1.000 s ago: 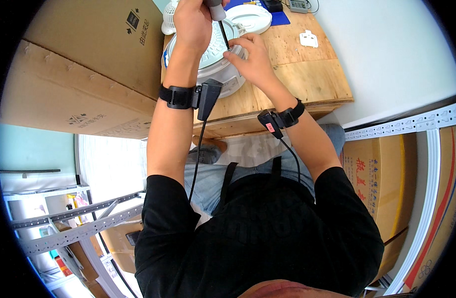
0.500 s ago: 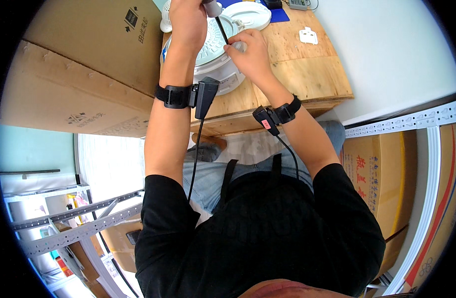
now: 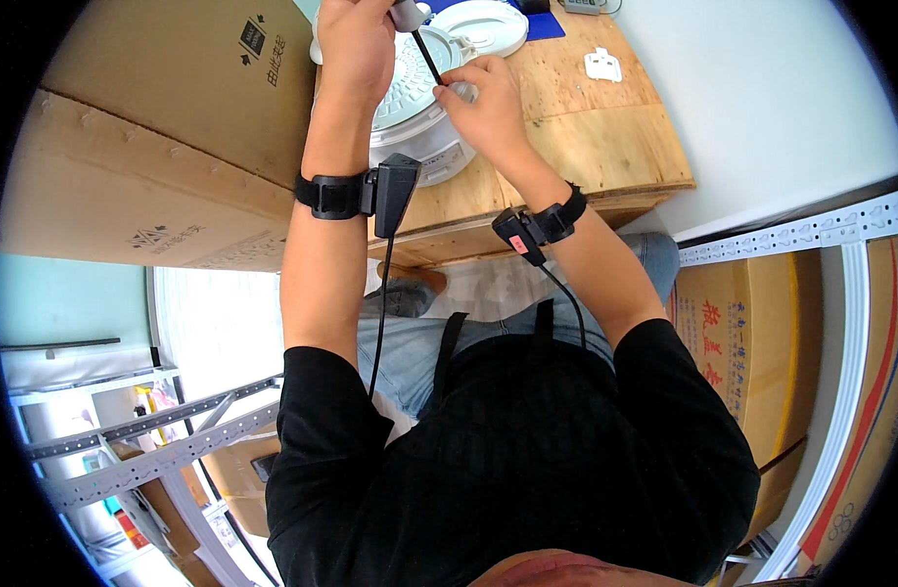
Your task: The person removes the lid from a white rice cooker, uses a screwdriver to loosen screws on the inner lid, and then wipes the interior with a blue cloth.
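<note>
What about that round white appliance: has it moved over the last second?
No, not visibly: the round white appliance keeps its place against the front edge of the wooden tabletop; both just drift slightly up the picture together.

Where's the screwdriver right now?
In the head view, at upper middle: the screwdriver is in the left hand, slanting down to the right hand by the round white appliance.

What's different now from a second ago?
The left hand has tipped the grey-handled, black-shafted screwdriver slightly further left. On the right hand, thumb and index finger have drawn closer together at its tip; whether they pinch it is too small to tell. The tip stays by the rim of the round white plastic appliance. The flat white plastic piece stays put.
</note>
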